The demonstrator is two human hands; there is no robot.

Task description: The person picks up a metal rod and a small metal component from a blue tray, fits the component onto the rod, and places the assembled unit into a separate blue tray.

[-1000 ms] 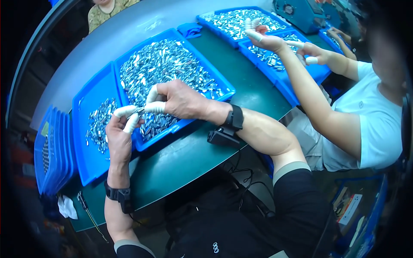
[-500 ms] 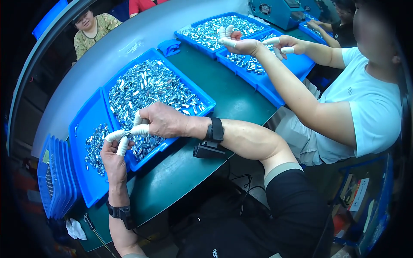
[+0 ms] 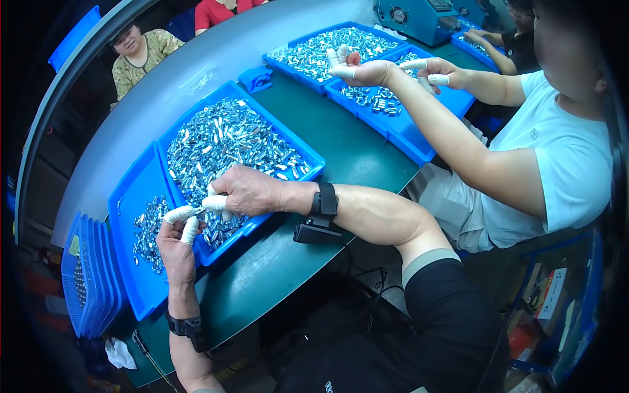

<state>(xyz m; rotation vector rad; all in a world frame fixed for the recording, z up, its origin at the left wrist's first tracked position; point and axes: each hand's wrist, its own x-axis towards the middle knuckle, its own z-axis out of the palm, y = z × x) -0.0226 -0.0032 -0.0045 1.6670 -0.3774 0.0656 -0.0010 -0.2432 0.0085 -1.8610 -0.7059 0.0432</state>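
My left hand [image 3: 178, 250] is closed in a pinch, with white covers on its thumb and forefinger. A small shiny metal piece [image 3: 198, 212] sits at its fingertips. My right hand [image 3: 247, 188], also in white finger covers, is pinched at the same spot, its fingertips meeting the left ones; they partly hide the piece. Both hands are over the near edge of a large blue tray [image 3: 316, 168] heaped with small silvery metal pieces [image 3: 226, 134]. Left of it, a second blue tray [image 3: 128, 196] holds a smaller pile of metal pieces [image 3: 149, 226].
Stacked blue baskets [image 3: 92, 281] stand at the left end of the green table [image 3: 367, 154]. A blue cloth [image 3: 255, 79] lies behind the large tray. To my right a co-worker's hands [image 3: 370, 72] are above another blue tray [image 3: 426, 121]. A teal machine [image 3: 416, 19] stands farther back.
My fingertips have shifted slightly, with the right hand's fingers drawn a little to the right of the left ones. The view has tilted slightly; the trays stay in place.
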